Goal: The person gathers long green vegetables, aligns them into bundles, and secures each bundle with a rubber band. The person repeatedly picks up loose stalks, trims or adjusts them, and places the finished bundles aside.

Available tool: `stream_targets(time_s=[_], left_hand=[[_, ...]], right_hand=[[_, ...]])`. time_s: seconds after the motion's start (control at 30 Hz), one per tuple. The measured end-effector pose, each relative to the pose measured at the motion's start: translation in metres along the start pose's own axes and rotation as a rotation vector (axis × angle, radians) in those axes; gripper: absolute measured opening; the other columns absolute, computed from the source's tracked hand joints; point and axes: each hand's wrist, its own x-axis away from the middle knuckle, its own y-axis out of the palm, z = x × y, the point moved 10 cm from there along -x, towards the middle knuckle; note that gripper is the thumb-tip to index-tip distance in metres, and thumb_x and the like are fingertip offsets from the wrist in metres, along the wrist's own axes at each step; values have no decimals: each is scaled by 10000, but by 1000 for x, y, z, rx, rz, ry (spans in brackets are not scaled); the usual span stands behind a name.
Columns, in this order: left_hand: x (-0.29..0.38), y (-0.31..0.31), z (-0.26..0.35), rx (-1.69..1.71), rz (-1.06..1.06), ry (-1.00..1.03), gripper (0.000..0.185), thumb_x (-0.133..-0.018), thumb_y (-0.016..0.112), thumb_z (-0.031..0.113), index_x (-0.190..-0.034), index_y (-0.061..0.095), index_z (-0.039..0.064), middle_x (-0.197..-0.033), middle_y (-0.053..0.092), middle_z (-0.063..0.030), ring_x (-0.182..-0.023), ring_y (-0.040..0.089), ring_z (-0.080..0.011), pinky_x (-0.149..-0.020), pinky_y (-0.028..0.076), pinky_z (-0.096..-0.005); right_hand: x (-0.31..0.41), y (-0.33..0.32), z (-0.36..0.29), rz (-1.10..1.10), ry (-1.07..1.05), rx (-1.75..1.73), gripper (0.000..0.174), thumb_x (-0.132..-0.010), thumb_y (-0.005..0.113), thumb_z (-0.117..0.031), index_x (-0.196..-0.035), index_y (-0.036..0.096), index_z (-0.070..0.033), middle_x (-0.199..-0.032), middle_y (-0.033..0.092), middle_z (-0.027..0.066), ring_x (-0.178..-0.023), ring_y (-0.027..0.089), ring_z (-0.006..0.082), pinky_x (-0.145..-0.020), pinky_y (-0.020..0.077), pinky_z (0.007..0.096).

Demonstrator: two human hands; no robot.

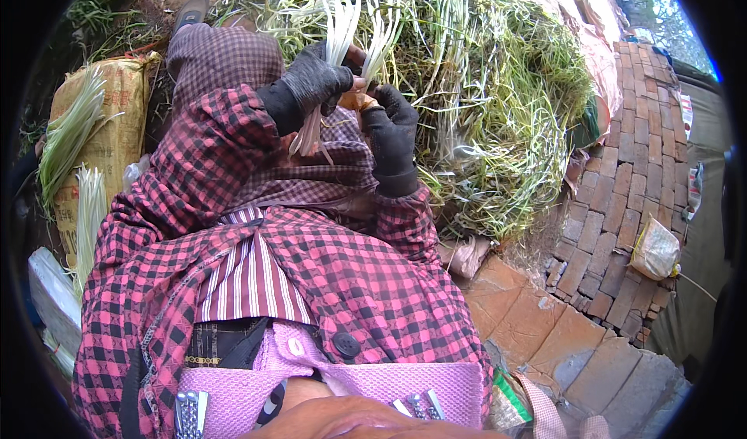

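Observation:
My left hand (318,83), in a dark fingerless glove, is closed around a bunch of long, pale leafy stalks (340,27). Their leafy ends point away from me, and pinkish-white lower ends hang below the hand. A smaller strand of the same stalks (379,42) splits off to the right, between the two hands. My right hand (392,126), in a dark glove, is curled close beside the base of that strand, at a tan-orange piece (356,100) whose nature is unclear. Whether its fingers grip the stalks is hidden. Both hands are above my checked-cloth-covered lap.
A large heap of green and straw-coloured stalks (490,106) lies ahead and to the right. At left, bunches of pale stalks (90,223) rest on and beside a yellow woven sack (125,129). Brick paving (630,188) and a small whitish bag (656,249) are at right.

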Motion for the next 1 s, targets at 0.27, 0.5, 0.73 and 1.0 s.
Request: stream_targets(time_s=[0.27,0.5,0.73,1.0], left_hand=[[0,-2,6,-123,37,62,299,-716,629,16,-1005,552,6,-789,602,-59,-595,542,-103,-495,431,-220],[4,4,-1,94,-84,-79,331,-698,619,30,-1017,530,26,-776,596,-49,-565,513,-81,-466,381,-191],[-1,-29,27,-110,195,155,373,-759,640,116,-1091,520,-3,-891,577,-64,-760,548,-135,-662,431,-248],[1,-14,8,-20,95,47,399,-703,654,64,-1081,533,25,-742,531,-22,-604,507,-97,-519,414,-209]], right_hand=[[0,-16,4,65,-45,-49,72,-824,608,-66,-870,589,-14,-705,590,9,-576,518,56,-520,407,191],[-6,-97,11,278,-84,-112,118,-795,529,-26,-908,563,-16,-638,565,51,-451,482,90,-404,402,217],[-13,-95,-18,262,-143,23,49,-810,564,-12,-783,555,-52,-608,535,6,-458,463,68,-396,355,192],[-16,2,3,-61,-73,-68,26,-806,593,-21,-812,570,-33,-681,560,-14,-548,484,41,-466,371,184]])
